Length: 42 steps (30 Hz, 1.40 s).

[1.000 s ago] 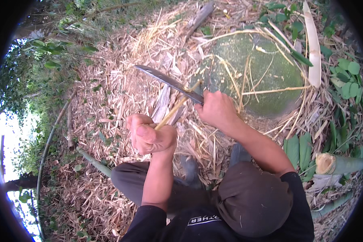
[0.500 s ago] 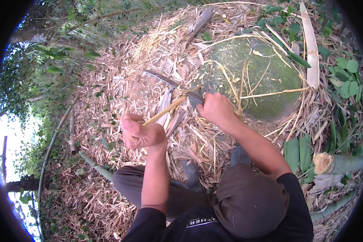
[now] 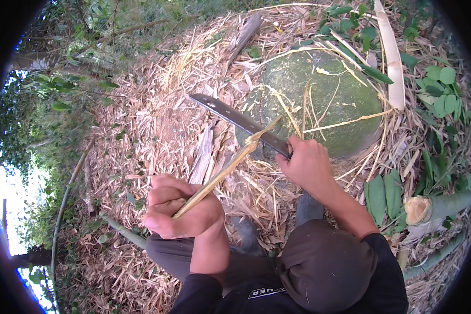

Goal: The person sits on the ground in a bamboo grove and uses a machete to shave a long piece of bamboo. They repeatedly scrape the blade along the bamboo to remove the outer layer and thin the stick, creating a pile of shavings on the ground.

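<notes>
My left hand (image 3: 186, 206) is closed around a thin yellowish bamboo strip (image 3: 222, 171), which slants up and to the right. The strip's far end looks frayed, with shavings curling off it. In my right hand (image 3: 310, 163) is the handle of a long dark-bladed machete (image 3: 229, 114), its blade pointing up and to the left. The blade meets the strip near the frayed end; whether it presses into the strip I cannot tell. Behind my right hand lies a large mossy green rock (image 3: 358, 97) with several shavings on it.
Dry bamboo leaves and chips (image 3: 125, 178) cover the ground. Cut green bamboo poles (image 3: 447, 205) lie at the right, beside large green leaves (image 3: 384, 193). A wide pale strip (image 3: 391, 57) rests at the far right. My boots (image 3: 310, 208) are below the rock.
My left hand has come lower and rolled over with the strip. The machete has moved right and down, and its blade now shows more of its flat side.
</notes>
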{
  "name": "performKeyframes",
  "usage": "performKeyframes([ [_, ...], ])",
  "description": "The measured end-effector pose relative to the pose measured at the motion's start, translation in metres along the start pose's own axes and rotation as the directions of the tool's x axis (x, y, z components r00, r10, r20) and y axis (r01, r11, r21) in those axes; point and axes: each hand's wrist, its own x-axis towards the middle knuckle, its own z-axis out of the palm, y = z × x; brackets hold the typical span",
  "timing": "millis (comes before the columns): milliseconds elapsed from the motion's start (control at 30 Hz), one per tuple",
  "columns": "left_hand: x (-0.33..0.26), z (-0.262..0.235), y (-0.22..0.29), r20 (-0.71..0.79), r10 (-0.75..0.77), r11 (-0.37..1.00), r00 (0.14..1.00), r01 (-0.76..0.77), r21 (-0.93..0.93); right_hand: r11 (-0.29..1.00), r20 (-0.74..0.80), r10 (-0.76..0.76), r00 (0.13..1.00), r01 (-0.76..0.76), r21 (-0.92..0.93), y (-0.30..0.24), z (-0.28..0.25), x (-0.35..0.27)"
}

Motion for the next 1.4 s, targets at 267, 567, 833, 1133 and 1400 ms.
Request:
performKeyframes([
  [267, -0.003, -0.004, -0.002, 0.01, -0.082, 0.996, 0.997, 0.083, -0.015, 0.971, -0.005, -0.178, 0.984, 0.176, 0.164, -0.027, -0.012, -0.019],
  [567, -0.007, -0.018, -0.008, -0.028, -0.104, 0.995, 0.994, 0.104, 0.005, 0.998, 0.036, 0.001, 0.999, 0.001, -0.056, 0.0, 0.013, 0.018],
  [833, -0.013, -0.012, -0.002, -0.101, -0.126, 0.992, 0.987, 0.123, -0.029, 0.996, 0.06, 0.093, 0.994, -0.091, -0.021, 0.028, 0.025, 0.017],
  [1133, -0.019, -0.021, 0.003, -0.021, -0.14, 0.99, 0.99, 0.14, 0.028, 0.998, 0.048, 0.061, 0.997, -0.059, -0.038, 0.03, 0.025, 0.005],
  [1400, -0.018, -0.018, 0.002, -0.036, -0.077, 0.995, 0.996, 0.079, 0.062, 0.997, 0.02, -0.021, 1.0, 0.022, -0.068, 0.031, 0.017, -0.002],
])
